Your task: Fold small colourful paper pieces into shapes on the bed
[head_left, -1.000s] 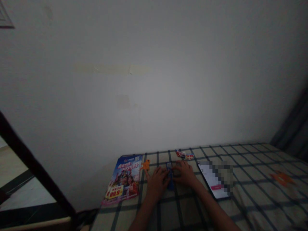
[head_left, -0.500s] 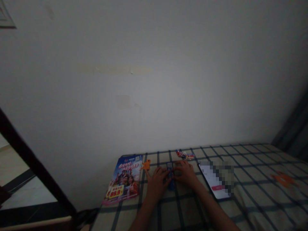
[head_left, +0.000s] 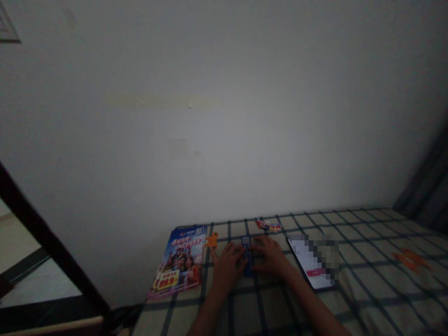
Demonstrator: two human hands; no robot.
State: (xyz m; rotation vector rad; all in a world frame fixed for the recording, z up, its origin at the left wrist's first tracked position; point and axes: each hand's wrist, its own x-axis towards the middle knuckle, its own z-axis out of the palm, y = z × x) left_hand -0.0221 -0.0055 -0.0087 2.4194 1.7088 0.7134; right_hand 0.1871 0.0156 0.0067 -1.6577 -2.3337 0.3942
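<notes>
Both my hands rest on a checked bedsheet close to a white wall. My left hand and my right hand press from either side on a small blue folded paper strip lying flat between them. Fingers of both hands are curled onto the strip's edges. The light is dim and the finger detail is unclear.
A colourful printed flyer lies left of my hands, with a small orange paper piece by its top corner. A small red-and-white scrap lies near the wall. A phone lies at the right. A dark bed-frame bar crosses the left.
</notes>
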